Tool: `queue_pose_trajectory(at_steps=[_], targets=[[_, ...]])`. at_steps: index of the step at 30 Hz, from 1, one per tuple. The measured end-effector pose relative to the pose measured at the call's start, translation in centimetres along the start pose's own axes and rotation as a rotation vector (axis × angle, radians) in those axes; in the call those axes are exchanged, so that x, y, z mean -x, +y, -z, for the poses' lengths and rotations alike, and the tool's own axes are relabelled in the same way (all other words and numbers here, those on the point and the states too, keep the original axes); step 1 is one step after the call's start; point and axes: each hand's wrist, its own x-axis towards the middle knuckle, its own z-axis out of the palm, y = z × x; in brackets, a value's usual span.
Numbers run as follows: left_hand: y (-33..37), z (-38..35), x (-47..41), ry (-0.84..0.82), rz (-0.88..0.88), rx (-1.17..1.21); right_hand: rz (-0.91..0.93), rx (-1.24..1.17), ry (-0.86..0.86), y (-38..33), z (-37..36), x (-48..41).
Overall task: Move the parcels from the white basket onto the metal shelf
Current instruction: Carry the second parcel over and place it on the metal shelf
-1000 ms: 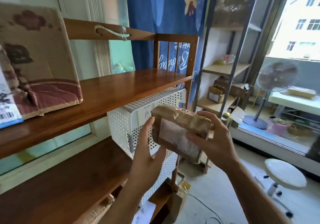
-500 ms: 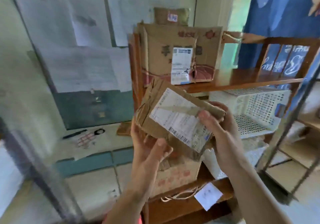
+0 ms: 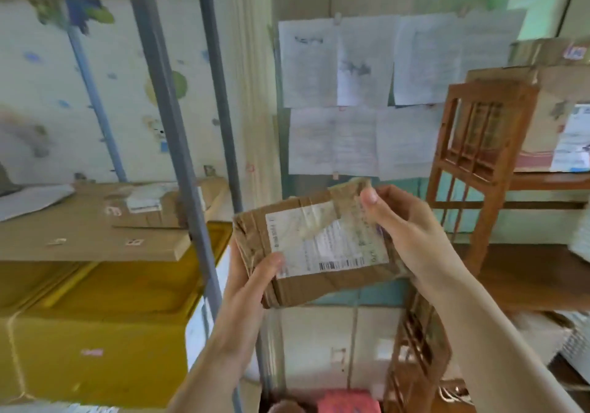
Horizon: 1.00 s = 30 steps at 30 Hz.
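I hold a brown cardboard parcel (image 3: 319,246) with a white shipping label, in front of me at mid-height. My left hand (image 3: 252,275) grips its lower left corner, thumb on the label. My right hand (image 3: 405,237) grips its upper right edge, thumb at the top. The metal shelf (image 3: 178,144) stands to the left, its grey posts upright; one board (image 3: 95,246) carries flat cardboard boxes. The white basket (image 3: 579,345) shows only as a sliver at the right edge.
A yellow box (image 3: 95,326) sits under the metal shelf's board. The wooden rack (image 3: 479,157) stands at right with a labelled carton (image 3: 558,119) on it. Paper sheets (image 3: 360,93) hang on the wall behind. A pink item (image 3: 348,401) lies on the floor.
The view has swung left, from the wooden rack and white basket toward the metal shelf. The parcel stays in both hands and has levelled out, label facing up.
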Motion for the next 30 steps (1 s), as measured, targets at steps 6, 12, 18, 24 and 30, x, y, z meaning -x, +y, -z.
queue_pose_trajectory(at_steps=[6, 12, 18, 24, 30], targets=[[1.6, 5.6, 0.5, 0.175, 0.019, 0.226, -0.076, -0.168, -0.184, 1.6, -9.0, 2.4], [3.3, 9.3, -0.3, 0.019, -0.007, 0.075, -0.111, -0.243, 0.184, 1.5, -11.9, 1.2], [3.5, 9.1, -0.9, -0.111, -0.028, 0.051, -0.001, -0.196, 0.175, 0.9, -11.8, 1.3], [2.9, 6.2, -1.2, -0.16, -0.048, 0.155, 0.092, -0.136, -0.18, 1.1, -8.9, 2.1], [5.8, 5.5, -3.0, -0.159, -0.162, 0.134, 0.021, -0.391, -0.243, 1.1, -4.8, 0.7]])
